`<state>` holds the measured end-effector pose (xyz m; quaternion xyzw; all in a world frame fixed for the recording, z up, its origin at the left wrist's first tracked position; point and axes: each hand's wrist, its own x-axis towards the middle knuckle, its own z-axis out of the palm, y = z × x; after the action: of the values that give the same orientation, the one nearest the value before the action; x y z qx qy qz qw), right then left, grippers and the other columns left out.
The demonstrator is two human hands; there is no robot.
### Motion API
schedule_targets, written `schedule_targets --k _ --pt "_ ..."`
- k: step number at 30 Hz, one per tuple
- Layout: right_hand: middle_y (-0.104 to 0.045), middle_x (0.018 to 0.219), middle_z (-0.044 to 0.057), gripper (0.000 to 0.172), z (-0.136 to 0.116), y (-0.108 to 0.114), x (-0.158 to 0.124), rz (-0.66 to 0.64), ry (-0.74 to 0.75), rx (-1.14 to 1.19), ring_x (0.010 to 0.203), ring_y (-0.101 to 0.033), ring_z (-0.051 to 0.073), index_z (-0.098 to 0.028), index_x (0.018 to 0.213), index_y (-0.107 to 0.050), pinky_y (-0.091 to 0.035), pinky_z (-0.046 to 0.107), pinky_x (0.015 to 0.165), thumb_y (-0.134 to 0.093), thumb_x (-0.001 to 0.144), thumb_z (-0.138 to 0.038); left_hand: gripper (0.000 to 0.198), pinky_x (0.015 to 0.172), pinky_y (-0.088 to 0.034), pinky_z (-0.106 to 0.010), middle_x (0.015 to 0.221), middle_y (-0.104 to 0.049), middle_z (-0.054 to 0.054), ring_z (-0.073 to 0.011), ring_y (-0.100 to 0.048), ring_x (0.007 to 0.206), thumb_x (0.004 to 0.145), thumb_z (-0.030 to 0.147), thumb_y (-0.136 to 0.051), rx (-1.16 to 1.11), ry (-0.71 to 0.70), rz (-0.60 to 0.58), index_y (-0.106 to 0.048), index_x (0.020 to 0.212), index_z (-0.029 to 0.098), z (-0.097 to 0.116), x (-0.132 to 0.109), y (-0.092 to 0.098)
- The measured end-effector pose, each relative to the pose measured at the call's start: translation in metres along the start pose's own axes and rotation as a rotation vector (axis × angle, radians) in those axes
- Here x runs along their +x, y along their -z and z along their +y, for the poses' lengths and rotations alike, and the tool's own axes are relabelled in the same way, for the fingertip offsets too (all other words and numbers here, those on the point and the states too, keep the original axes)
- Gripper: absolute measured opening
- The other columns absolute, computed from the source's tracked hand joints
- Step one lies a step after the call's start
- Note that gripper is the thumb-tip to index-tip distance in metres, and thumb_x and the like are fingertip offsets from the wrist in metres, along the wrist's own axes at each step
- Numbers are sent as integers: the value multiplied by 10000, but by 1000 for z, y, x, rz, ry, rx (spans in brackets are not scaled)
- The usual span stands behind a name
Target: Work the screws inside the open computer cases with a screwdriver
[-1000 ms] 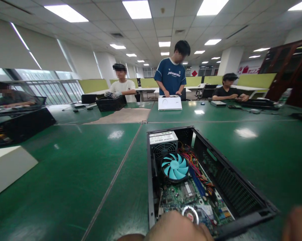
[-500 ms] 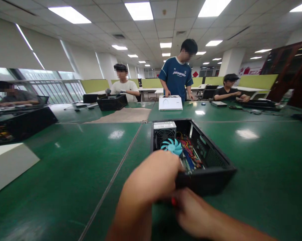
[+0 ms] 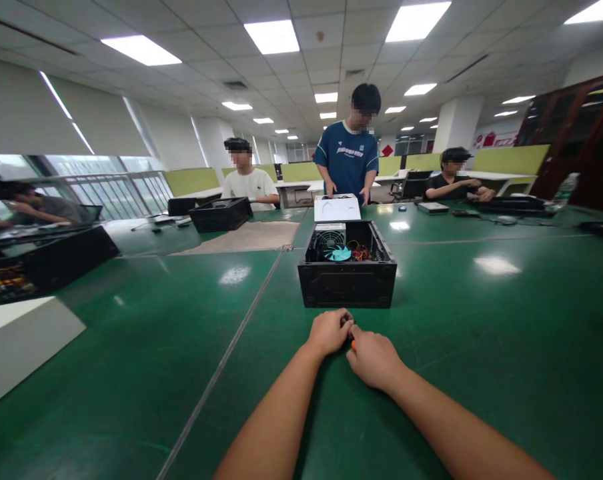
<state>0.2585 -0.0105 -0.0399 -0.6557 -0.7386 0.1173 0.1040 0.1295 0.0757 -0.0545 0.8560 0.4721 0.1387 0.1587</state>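
Observation:
An open black computer case (image 3: pixel 348 283) stands on the green table (image 3: pixel 481 320), showing a blue cooling fan (image 3: pixel 337 253) and coloured wires inside. Just in front of it, my left hand (image 3: pixel 330 331) and my right hand (image 3: pixel 374 359) rest on the table, touching each other. Both are closed. Between them shows a small orange piece (image 3: pixel 353 345) of an object gripped in my right hand; most of it is hidden. My left fingers pinch at something dark that I cannot make out.
A person in a blue shirt (image 3: pixel 349 157) stands at a white box (image 3: pixel 337 208) across the table. Two seated people work further back. Another black case (image 3: pixel 221 214) sits at the far left, and a dark case (image 3: pixel 41 260) and white panel (image 3: pixel 21 340) lie at the left edge.
The view has pulled back from the case. My hands have left the case's near edge and now sit together on the table in front of it.

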Motion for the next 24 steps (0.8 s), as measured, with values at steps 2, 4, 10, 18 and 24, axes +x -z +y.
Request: schedule_targets --k 2,4,10,18,24 --pt "-723 1032 159 446 1 0 3 -7 3 0 956 -687 315 -135 1289 -528 -463 389 792 -510 857 -243 237 824 -545 -402 1022 -652 -63 -192 -639 900 964 355 -572 2 10 -10 -628 1063 147 -2 4 0" --pt "-722 1051 160 455 1 0 5 -10 6 0 965 -687 314 -139 1306 -517 -460 389 793 -502 862 -241 237 834 -543 -408 1036 -651 -66 -196 -638 916 965 353 -570 2 13 -15 -627 1071 149 -3 5 0" --pt "-726 1039 156 433 0 0 5 -14 3 5 961 -689 311 -132 1276 -540 -456 374 793 -504 857 -236 238 841 -542 -413 1043 -650 -67 -198 -638 924 965 350 -570 3 11 -21 -627 1077 149 -5 4 -3" --pt "-725 1030 161 440 2 -3 6 8 6 5 952 -691 317 -141 1275 -533 -454 383 784 -508 850 -252 240 849 -539 -417 1051 -650 -69 -201 -637 934 963 353 -572 2 25 -23 -627 1077 149 -4 4 -1" --pt "-708 1058 165 454 2 -3 5 -17 7 16 988 -676 310 -133 1314 -506 -455 398 823 -504 875 -248 229 796 -549 -383 978 -657 -53 -179 -641 854 961 356 -577 27 36 44 -635 1030 146 8 -3 5"
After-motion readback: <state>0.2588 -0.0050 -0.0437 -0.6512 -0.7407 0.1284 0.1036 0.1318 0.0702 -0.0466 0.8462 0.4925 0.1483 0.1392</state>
